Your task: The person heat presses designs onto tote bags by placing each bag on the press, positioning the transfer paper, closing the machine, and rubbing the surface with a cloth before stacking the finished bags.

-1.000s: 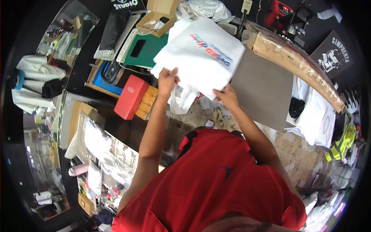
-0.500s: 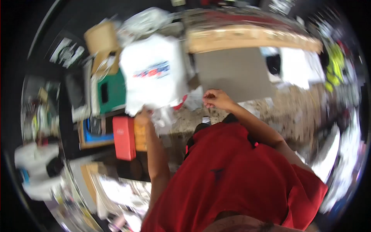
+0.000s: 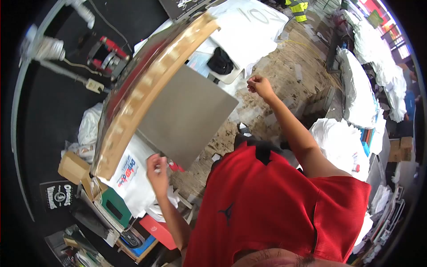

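Lettering (image 3: 126,172), blue and red, marks white fabric (image 3: 138,191) near the left hand (image 3: 157,172), fingers loosely curled, empty like the right hand's (image 3: 261,86).

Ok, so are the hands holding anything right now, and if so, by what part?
Nothing visible is held. The left hand is loosely curled near the printed white fabric, and the right hand, also loosely curled, shows nothing in it.

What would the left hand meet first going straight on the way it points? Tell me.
For the left hand, probably the grey board, just ahead in the picture; height is unclear, so it might pass above.
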Demonstrator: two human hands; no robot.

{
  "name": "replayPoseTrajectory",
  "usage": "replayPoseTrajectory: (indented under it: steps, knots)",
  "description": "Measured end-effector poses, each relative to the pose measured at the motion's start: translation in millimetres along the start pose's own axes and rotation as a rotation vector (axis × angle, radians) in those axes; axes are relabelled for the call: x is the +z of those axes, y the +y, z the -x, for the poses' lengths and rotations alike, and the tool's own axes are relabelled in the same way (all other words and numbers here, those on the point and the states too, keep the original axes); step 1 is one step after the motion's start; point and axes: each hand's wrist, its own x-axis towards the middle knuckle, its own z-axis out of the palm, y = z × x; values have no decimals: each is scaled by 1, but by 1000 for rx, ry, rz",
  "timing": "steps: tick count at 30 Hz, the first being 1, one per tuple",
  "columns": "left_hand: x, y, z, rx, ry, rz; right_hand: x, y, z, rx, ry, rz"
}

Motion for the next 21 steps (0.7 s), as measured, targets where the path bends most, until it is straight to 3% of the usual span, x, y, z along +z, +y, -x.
replayPoseTrajectory:
  steps: [5, 7, 11, 17, 19, 21]
  knots:
    - [141, 53, -19, 53, -379, 94, -44, 12, -117, -53, 80, 103]
    - [189, 55, -15, -1, -520, 114, -60, 13, -165, -197, 361, 580]
    - [250, 76, -11, -70, -675, -22, -82, 10, -234, -147, 384, 727]
    - [290, 91, -30, -161, -585, -61, -87, 30, -291, 86, 181, 690]
    - [306, 82, -41, -169, -573, 2, -88, 80, -327, 45, 187, 659]
    - [324, 86, -52, -178, -562, 60, -91, 63, -316, -33, 189, 773]
